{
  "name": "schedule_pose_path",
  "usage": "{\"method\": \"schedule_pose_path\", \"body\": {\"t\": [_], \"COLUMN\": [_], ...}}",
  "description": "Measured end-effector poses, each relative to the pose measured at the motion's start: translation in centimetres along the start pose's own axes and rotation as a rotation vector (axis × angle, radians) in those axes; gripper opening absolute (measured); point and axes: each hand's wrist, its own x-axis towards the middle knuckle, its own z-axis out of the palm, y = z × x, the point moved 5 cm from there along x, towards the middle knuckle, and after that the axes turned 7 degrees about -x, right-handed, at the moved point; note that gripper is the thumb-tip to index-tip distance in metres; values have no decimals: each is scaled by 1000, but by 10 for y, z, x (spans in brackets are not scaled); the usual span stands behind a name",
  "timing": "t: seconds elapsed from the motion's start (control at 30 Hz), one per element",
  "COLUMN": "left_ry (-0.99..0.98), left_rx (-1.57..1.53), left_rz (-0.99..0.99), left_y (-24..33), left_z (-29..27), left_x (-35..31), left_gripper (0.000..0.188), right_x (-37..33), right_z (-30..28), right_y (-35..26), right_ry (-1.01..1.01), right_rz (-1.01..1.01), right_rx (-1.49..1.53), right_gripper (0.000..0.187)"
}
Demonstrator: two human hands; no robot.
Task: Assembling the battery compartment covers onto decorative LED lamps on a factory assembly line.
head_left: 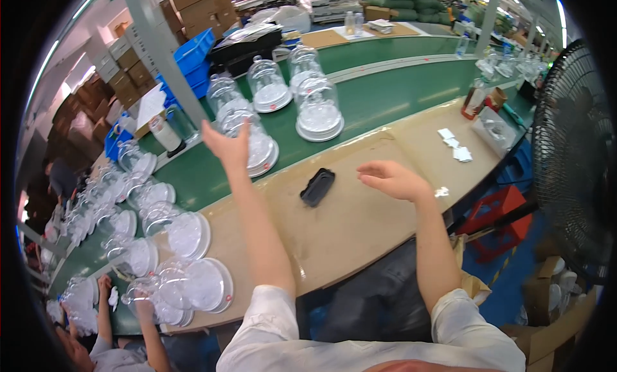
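L hand (pixel 228 144) open, thumb & fingers spread, nothing gripped; by front L clear cloche w/ white base (pixel 263 154), contact unclear. That cloche on green conveyor belt (pixel 373 102), at far edge of tan tabletop (pixel 360 243); more cloches (pixel 319 118) to R & behind. R hand (pixel 392 179) empty, fingers loosely extended, above tabletop. Blk plastic case (pixel 318 187) on tabletop btwn hands. White cards (pixel 454 145) farther R, nr reddish bottle (pixel 474 100). Co-worker's hand (pixel 105 283) at near L.
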Motion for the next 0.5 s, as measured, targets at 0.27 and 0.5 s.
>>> {"method": "schedule_pose_path", "body": {"t": [0.27,0.5], "left_ry": [-237,-1009], "left_rx": [-803,-550], "left_rz": [6,-29], "left_y": [106,160], "left_z": [1,63], "left_x": [-20,-92], "left_gripper": [16,15], "right_x": [-3,0], "right_z": [-9,-19], "right_y": [-5,-9], "right_ry": [124,308], "right_rz": [30,-157], "right_rx": [-38,188], "right_gripper": [31,24]}}
